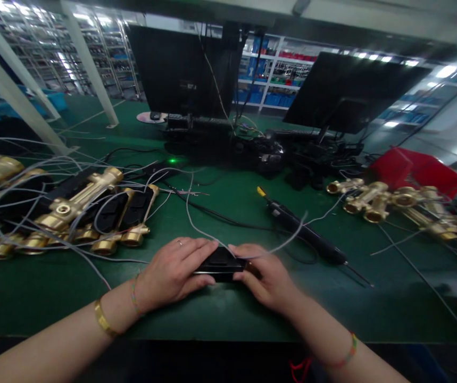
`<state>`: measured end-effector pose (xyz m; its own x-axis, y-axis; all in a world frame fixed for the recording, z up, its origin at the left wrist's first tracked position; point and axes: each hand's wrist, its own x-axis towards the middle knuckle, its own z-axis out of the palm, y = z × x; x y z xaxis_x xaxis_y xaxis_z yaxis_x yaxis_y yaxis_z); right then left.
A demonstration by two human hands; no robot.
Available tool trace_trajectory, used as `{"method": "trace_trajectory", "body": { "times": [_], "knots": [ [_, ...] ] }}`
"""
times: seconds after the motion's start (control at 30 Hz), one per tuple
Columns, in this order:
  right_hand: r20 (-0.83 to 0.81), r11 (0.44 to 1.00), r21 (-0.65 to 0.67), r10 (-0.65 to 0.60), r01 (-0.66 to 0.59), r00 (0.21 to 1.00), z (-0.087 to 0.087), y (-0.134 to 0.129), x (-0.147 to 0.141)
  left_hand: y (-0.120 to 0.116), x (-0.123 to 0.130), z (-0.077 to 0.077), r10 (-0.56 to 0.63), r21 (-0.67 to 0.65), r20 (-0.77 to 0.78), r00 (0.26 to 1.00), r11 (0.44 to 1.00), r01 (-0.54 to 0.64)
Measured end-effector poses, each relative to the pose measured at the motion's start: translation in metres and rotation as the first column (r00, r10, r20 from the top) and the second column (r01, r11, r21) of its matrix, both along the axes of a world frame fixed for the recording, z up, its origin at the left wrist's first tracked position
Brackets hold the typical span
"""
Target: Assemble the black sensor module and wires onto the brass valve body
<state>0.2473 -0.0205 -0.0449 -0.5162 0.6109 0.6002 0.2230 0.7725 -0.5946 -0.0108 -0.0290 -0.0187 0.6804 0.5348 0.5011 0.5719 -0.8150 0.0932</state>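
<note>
Fingers of the left hand (174, 268) are pressing down over the left end of a black, box-shaped casing (220, 260) with a smooth surface, the thumb bracing its near edge. The right hand (270, 279) is pinching the casing's right end between thumb and fingers. The casing is sitting at the lower centre of the frame, above the green, flat tabletop (164, 314); whether its underside is touching the surface, I cannot tell. A thin grey cable (190, 210) is running down toward the casing from the centre of the frame. Right of centre, a black, cylindrical electric screwdriver (306, 226) with a yellow end is lying slantwise, its bit pointing toward the lower right. Gold-coloured, tubular metal fittings (79, 202) with black casings are crowding the left side, tangled among grey cables. More gold-coloured metal fittings (406, 199) are lying at the right, before a red, angular bin (415, 167).
</note>
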Motion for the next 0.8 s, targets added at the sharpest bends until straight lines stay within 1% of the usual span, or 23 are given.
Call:
{"method": "trace_trajectory", "body": {
  "times": [0.13, 0.23, 0.37, 0.5, 0.63, 0.8],
  "knots": [
    [0.001, 0.999, -0.005, 0.036, -0.036, 0.999, 0.001, -0.001, 0.000, -0.003, 0.001, 0.002, 0.014, 0.075, -0.047, 0.999, 0.997, -0.010],
    [-0.051, 0.998, -0.055, -0.012, 0.009, 0.999, 0.000, -0.003, -0.004, -0.008, 0.003, 0.002, 0.026, 0.116, -0.037, 0.999, 0.993, -0.021],
    [-0.099, 0.975, -0.223, -0.047, 0.024, 0.994, -0.004, -0.007, -0.008, -0.018, 0.005, -0.003, 0.088, 0.098, -0.033, 0.996, 0.992, -0.084],
    [-0.052, 0.958, -0.279, -0.079, 0.061, 0.996, -0.006, -0.011, -0.007, -0.023, 0.005, -0.004, 0.136, 0.066, -0.066, 0.989, 0.989, -0.132],
    [-0.002, 0.923, -0.368, -0.120, 0.111, 0.993, -0.002, -0.012, -0.008, -0.025, 0.007, -0.003, 0.162, 0.077, -0.063, 0.985, 0.985, -0.157],
    [0.000, 0.905, -0.419, -0.079, 0.072, 0.997, 0.000, -0.010, -0.012, -0.027, 0.010, -0.004, 0.193, 0.062, -0.039, 0.980, 0.980, -0.190]
  ]
}}
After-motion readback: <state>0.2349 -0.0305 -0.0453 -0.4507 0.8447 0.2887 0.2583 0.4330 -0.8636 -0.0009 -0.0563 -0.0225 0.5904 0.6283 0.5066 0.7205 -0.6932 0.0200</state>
